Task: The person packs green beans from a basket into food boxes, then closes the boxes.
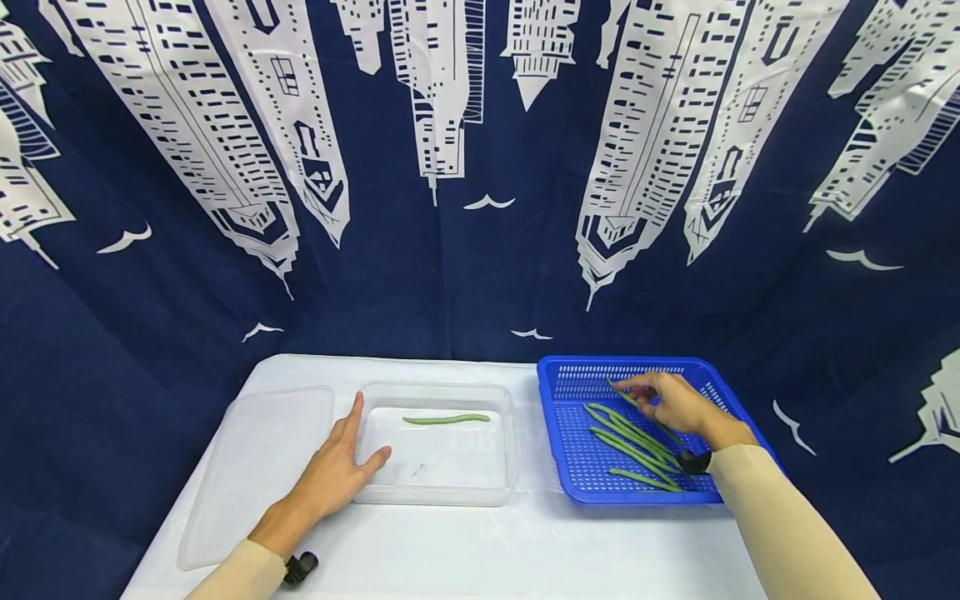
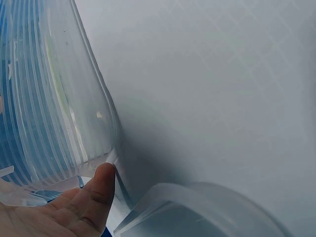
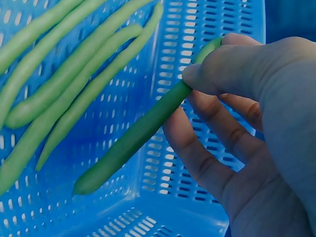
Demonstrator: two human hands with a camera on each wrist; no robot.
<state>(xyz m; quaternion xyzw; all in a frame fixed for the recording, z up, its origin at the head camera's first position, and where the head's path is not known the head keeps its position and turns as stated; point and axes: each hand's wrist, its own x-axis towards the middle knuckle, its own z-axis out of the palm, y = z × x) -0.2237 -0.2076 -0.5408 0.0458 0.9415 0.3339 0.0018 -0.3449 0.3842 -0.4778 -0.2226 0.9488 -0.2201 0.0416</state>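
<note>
With thumb and fingertips my right hand (image 1: 678, 404) pinches a green bean (image 3: 133, 138) inside the blue plastic basket (image 1: 557, 442). Several other green beans (image 3: 64, 94) lie side by side on the basket's mesh floor. At the left, my left hand (image 1: 333, 471) lies along the left side of a clear plastic container (image 1: 435, 498), fingers straight and thumb spread over its rim. One green bean (image 1: 446, 419) rests lengthwise inside that container. In the left wrist view a fingertip (image 2: 104, 173) is right at the container's corner.
A flat translucent lid (image 1: 251, 475) lies left of the container on the white table (image 1: 570, 558). Behind the table hangs a dark blue cloth (image 1: 480, 275) printed with white buildings. The basket stands right of the container, with a gap between them.
</note>
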